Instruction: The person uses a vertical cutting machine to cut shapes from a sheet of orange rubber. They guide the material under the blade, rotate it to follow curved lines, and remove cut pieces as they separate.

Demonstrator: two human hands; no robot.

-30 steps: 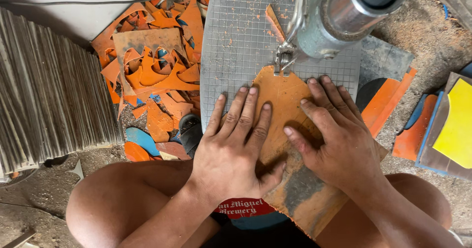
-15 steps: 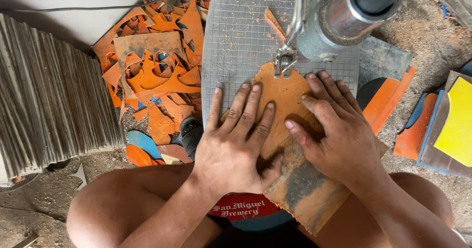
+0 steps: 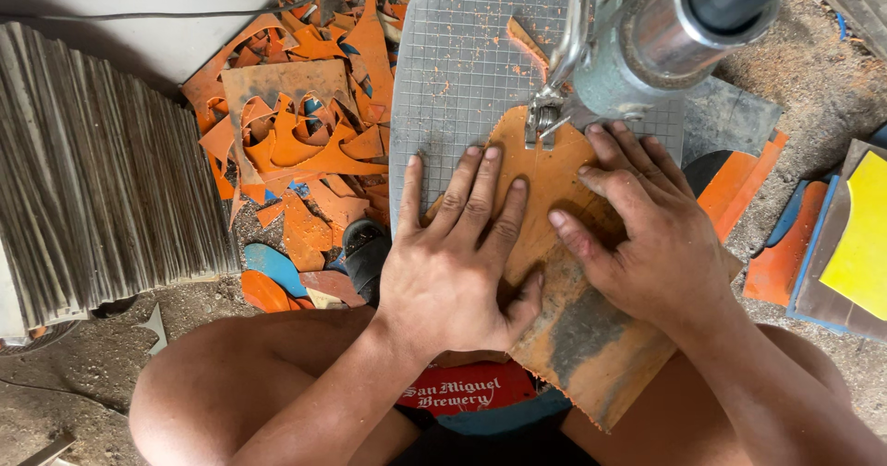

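Note:
An orange board (image 3: pixel 545 189) lies flat on the grey gridded saw table (image 3: pixel 453 69), its far edge under the blade clamp of the scroll saw (image 3: pixel 637 36). My left hand (image 3: pixel 457 254) presses flat on the board's left half, fingers spread and pointing away from me. On the right half rests my right hand (image 3: pixel 642 230), fingertips close behind the blade. The board's near end, stained grey, hangs over my lap. Neither hand grips anything; both push down with open palms.
A heap of orange offcuts (image 3: pixel 305 133) lies left of the saw table. A stack of thin grey sheets (image 3: pixel 102 170) fills the far left. Orange, blue and yellow panels (image 3: pixel 832 235) lean at the right. Sawdust covers the ground.
Both hands and the board have shifted slightly, the board turning a little under the blade. The hands stay flat on it.

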